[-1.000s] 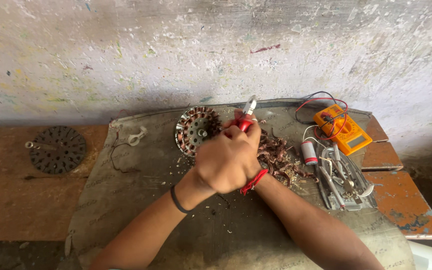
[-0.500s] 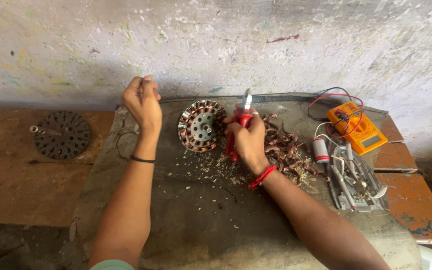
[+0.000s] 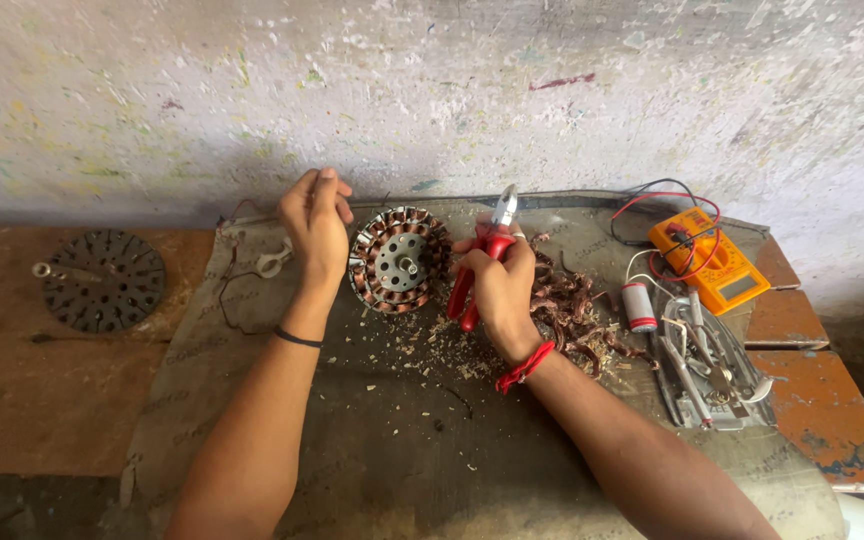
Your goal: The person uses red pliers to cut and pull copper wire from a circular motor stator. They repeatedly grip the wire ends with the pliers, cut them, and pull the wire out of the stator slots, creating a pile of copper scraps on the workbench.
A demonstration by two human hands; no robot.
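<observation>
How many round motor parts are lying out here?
2: a copper-wound stator between the left hand and right hand, and a dark slotted disc far left. Others may be hidden.

grey screen on orange multimeter point(image 3: 709, 259)

Red-handled pliers point(image 3: 480, 262) — copper-striped stator point(image 3: 399, 261) — orange multimeter point(image 3: 707, 258), speckled white wall point(image 3: 432, 90).

left hand point(image 3: 315, 222) pinch contents unclear (too small)
</observation>
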